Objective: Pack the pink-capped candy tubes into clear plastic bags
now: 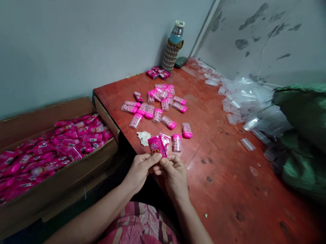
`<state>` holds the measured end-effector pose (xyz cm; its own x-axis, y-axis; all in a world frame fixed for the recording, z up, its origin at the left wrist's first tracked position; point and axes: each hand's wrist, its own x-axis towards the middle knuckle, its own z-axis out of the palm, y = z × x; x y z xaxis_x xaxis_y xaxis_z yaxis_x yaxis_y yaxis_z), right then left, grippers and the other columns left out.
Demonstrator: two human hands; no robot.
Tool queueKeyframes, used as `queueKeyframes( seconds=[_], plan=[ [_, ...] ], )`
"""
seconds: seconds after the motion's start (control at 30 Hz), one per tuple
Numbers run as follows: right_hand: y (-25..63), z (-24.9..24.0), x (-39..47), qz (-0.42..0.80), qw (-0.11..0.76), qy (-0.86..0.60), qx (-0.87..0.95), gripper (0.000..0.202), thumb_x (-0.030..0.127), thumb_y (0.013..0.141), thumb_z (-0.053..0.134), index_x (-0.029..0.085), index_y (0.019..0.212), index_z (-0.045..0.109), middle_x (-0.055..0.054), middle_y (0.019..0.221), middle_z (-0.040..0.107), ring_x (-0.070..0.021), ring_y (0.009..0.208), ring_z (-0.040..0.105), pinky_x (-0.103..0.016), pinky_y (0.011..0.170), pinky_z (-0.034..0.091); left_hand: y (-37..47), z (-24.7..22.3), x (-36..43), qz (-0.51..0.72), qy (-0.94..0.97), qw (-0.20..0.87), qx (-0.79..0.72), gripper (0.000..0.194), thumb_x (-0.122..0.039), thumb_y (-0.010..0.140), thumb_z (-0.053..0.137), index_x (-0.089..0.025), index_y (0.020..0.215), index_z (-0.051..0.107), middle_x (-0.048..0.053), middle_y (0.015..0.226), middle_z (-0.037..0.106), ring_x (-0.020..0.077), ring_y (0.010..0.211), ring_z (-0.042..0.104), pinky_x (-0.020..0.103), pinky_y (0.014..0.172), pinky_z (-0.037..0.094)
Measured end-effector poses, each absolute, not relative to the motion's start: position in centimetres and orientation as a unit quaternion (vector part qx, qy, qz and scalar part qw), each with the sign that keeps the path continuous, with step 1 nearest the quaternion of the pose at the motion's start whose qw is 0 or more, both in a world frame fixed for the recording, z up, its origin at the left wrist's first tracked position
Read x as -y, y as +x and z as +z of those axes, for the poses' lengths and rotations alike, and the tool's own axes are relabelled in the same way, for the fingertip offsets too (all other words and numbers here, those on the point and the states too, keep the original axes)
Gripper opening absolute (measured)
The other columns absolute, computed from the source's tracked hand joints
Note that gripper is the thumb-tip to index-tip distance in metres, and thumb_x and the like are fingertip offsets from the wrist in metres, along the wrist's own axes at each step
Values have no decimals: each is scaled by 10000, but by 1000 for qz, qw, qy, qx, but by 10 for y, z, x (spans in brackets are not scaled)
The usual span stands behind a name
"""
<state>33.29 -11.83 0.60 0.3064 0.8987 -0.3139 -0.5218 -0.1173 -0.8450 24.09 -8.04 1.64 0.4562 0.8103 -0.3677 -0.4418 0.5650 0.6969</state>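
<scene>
Head view: glossy magenta plastic wrapper point(156, 144) pinched by left hand point(140, 170) and right hand point(176, 175), fingertips closed on lower edge, over red flat table point(227, 206); grip part-hidden, perhaps 2 layers. Wrapper could be torn by uneven pulling.

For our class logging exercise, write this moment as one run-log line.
left hand: holds pink wrapper; right hand: holds same wrapper; nearby: pink-capped containers on red table

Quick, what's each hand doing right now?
Left hand: closed, pinching the pink wrapper at its lower edge.
Right hand: closed, pinching the pink wrapper there too.
</scene>
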Motion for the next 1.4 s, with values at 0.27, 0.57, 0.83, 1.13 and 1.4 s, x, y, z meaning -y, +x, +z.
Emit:
queueKeyframes(
  seconds=[0.27, 0.57, 0.83, 1.13, 1.4],
  plan=[
    [345, 16, 127, 546, 607, -528, 233, 185, 265, 713, 681, 171, 751, 526, -16, 674, 671, -115, 523, 611, -200, 476, 482, 187, 30, 47, 628, 174, 654, -385, 259, -394, 701, 652, -155, 800, 627, 56, 836, 700, 176, 831, 644, 341, 831, 481],
    [357, 8, 132, 544, 571, -558, 257, 187, 333, 754, 628, 167, 714, 553, -13, 672, 638, -103, 522, 579, -195, 470, 458, 208, -6, 25, 407, 712, 278, -500, 362, -333, 727, 624, -216, 1070, 619, 101, 1249, 533, 279, 1187, 428, 470, 1016, 267],
    [365, 9, 135, 530, 568, -575, 257, 203, 341, 749, 633, 163, 698, 549, -18, 664, 657, -100, 520, 587, -187, 476, 449, 217, -21, 20, 288, 817, 47, -498, 269, -294, 817, 508, -264, 1062, 616, 48, 1209, 572, 286, 1184, 398, 529, 1004, 193],
    [378, 17, 132, 517, 563, -592, 254, 234, 373, 721, 650, 171, 696, 535, -5, 603, 647, -92, 452, 549, -181, 419, 400, 251, -9, 34, 258, 868, 53, -422, 274, -273, 806, 527, -255, 1064, 616, 79, 1222, 555, 302, 1136, 417, 480, 901, 296],
    [386, 15, 106, 424, 593, -600, 331, 154, 326, 746, 628, 183, 778, 581, 11, 719, 628, -112, 632, 575, -215, 574, 451, 253, -18, 31, 326, 853, 85, -398, 231, -235, 829, 495, -260, 1007, 639, 26, 1214, 572, 278, 1168, 407, 475, 954, 256]
  ],
)
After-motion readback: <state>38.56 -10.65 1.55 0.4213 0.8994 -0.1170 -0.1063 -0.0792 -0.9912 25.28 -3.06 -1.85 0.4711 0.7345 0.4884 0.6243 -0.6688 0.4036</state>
